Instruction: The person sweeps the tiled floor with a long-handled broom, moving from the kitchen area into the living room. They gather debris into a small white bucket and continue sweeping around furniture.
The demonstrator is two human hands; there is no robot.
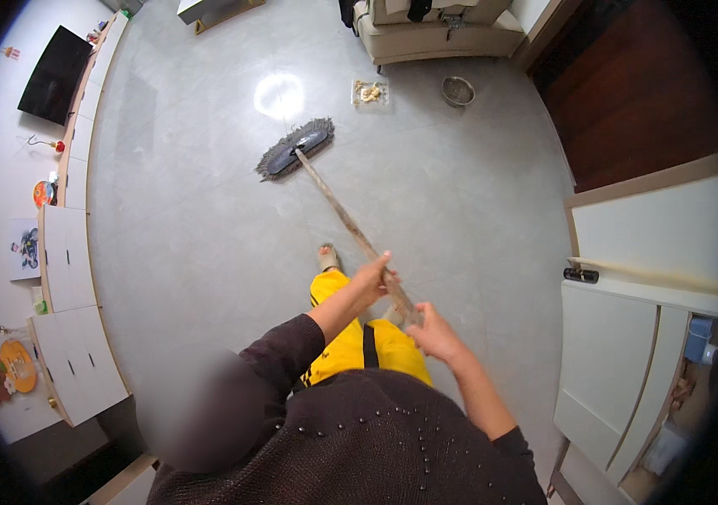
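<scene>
Left hand (371,279) and right hand (431,330) both closed around mop handle (350,225), mop head (295,149) flat on grey floor (190,236)

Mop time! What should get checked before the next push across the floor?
1. Left hand grip on the mop handle: ok.
2. Right hand grip near the handle's top end: ok.
3. Mop head flat on the floor: ok.
4. Path beyond the mop: not ok, a tray and a bowl sit near the sofa.
5. Foot away from the mop head: ok.
6. Floor wet or dry: cannot tell.
</scene>
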